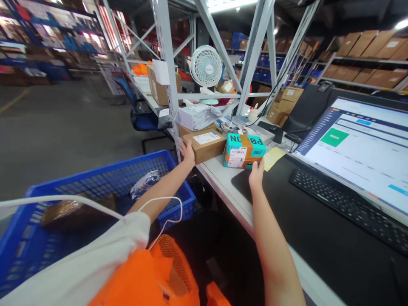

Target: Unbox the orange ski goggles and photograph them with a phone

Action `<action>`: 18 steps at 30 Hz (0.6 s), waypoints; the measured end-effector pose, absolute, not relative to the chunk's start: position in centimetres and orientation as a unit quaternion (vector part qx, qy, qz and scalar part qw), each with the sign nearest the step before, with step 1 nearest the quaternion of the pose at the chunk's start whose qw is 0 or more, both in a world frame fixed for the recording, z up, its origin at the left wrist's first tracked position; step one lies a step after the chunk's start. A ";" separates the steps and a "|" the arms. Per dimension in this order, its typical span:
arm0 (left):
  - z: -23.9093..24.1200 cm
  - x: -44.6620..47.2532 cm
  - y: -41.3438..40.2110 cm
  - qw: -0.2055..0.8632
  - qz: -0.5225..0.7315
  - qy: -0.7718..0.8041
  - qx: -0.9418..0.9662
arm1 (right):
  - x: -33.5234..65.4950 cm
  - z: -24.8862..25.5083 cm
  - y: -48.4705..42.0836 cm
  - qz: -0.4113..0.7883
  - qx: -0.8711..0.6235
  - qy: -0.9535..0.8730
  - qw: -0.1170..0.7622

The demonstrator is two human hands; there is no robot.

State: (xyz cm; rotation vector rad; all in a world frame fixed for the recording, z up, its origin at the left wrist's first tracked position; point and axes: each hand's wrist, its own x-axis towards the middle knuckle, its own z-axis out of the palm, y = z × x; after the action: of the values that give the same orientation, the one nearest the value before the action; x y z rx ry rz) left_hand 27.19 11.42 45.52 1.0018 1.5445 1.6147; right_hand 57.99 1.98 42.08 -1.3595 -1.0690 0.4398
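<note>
My left hand (188, 153) grips the left end of a brown cardboard box (208, 149) with a white label on top, at the table's edge. Beside it stands a teal box (245, 142) wrapped in brown tape, with a barcode label on its front. My right hand (256, 174) holds the teal box at its lower right corner, thumb in front, other fingers partly hidden at its side. The two boxes sit close together, nearly touching.
A blue crate (117, 163) with wrapped parcels stands on my left. To the right are a keyboard (344, 204) and a monitor (360, 144). Grey rack posts (170, 63), a white-wrapped parcel (197, 117) and a fan (206, 66) are behind the boxes. A white cable (63, 198) crosses my left arm.
</note>
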 end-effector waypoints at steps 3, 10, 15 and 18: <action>46.4 28.0 11.6 0.283 0.616 0.613 0.406 | 58.2 42.2 2.0 0.202 -0.595 -0.451 0.633; 48.2 32.6 8.4 0.250 0.581 0.463 0.620 | 58.4 41.3 2.6 0.232 -0.599 -0.426 0.637; 49.3 39.7 11.2 0.339 0.594 0.398 0.611 | 58.3 40.3 3.1 0.235 -0.605 -0.417 0.636; 49.7 42.4 13.1 0.419 0.609 0.398 0.543 | 58.2 40.5 2.9 0.231 -0.604 -0.416 0.639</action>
State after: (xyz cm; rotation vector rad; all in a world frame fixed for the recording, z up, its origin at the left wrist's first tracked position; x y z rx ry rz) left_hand 42.43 13.06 49.66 1.3618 0.9991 1.5265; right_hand 58.21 2.90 40.45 -1.3788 -0.9482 0.5268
